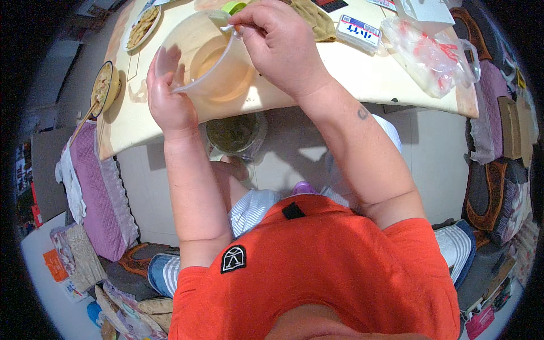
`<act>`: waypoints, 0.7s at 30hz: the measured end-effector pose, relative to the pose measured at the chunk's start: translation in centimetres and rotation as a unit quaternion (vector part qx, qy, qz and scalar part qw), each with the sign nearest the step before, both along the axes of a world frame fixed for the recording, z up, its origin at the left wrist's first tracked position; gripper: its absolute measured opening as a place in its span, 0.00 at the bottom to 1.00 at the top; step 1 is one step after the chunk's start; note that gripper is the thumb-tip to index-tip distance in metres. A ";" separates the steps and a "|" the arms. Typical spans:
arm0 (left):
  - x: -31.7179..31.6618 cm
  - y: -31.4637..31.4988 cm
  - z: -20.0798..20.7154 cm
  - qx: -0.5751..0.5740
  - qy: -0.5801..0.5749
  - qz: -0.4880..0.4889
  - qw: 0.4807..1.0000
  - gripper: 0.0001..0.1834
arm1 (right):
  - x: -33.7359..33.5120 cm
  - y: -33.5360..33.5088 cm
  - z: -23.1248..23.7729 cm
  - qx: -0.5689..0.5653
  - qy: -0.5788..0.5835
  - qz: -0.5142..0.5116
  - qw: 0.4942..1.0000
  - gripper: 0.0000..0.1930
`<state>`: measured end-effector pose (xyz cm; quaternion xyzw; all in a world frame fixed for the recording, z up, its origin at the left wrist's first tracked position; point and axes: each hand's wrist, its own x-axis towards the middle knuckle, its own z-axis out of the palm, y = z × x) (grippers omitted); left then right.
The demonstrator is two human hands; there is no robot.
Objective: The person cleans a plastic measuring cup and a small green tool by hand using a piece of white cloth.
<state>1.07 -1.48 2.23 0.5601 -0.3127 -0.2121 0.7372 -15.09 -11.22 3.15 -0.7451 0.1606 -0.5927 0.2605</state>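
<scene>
A clear plastic tub (195,35) is tilted at the near left edge of the table, its open side turned toward the right. My left hand (170,107) is closed on the tub's left side, some fingers showing through the wall. At the far part of the rim, my right hand (277,51) pinches a small white thing (228,28), perhaps a bit of tissue; its kind is too small to tell. A light brown round area shows through the tub's base, and I cannot tell whether it is liquid.
On the table (334,71) are a plate of food (141,28), a yellow bowl (113,90) with chopsticks, a brown-green cloth (317,22), a white-and-blue pack (358,34) and a crumpled plastic bag (428,62). A lined bin (235,136) stands below the near edge.
</scene>
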 end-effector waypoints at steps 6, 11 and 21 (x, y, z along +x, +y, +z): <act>1.9 0.1 -0.5 -0.021 0.088 0.048 0.995 0.29 | 0.3 3.5 -0.2 -0.044 0.028 0.016 0.998 0.06; -1.4 0.7 -0.6 -0.038 0.044 0.059 0.997 0.30 | 0.5 3.2 -0.6 -0.048 0.034 0.015 0.998 0.07; -0.4 0.5 -0.2 -0.014 0.043 0.059 0.997 0.29 | 0.2 0.9 1.2 0.047 0.016 0.032 0.998 0.04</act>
